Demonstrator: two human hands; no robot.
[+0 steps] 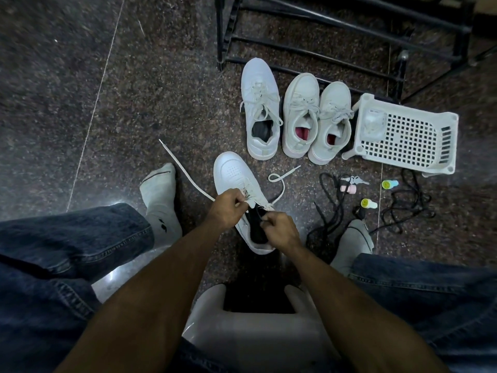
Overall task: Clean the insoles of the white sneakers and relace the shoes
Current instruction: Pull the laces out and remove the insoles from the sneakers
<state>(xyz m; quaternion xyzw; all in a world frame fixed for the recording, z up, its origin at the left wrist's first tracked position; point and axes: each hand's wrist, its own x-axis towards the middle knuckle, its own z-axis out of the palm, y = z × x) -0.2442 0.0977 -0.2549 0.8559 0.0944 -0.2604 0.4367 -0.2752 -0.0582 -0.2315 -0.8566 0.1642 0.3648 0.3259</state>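
Sneaker (236,181) on the floor between the person's socked feet, toe pointing away, and this is the one being laced right now. Left hand (227,208) is curled over the eyelet rows, fingers pinching the white lace (188,179) right where it meets the shoe; one free end trails off to the left across the floor, the other loops out on the right side by the toe. Right hand (279,230) sits over the dark opening at the collar, fingers curled in and pinching something small there, the lace or the edge of the tongue, I can't tell which. My read: the right steadies the shoe while the left feeds lace through, so we're partway up the eyelets with the upper rows to go.

Beyond it, three more white sneakers (301,117) stand in a row, toes away, already laced, parked out of the working area. Beside them a white plastic basket (408,141) lies tipped on its side. Black laces (330,211) are tangled on the right, with keys (355,180) and small yellow-capped bottles (369,203) scattered nearby.

Floor (80,103) is dark speckled polished stone, catching glare near the left knee. A black metal rack (309,52) stands at the back, and the person sits on a pale stool (215,319).
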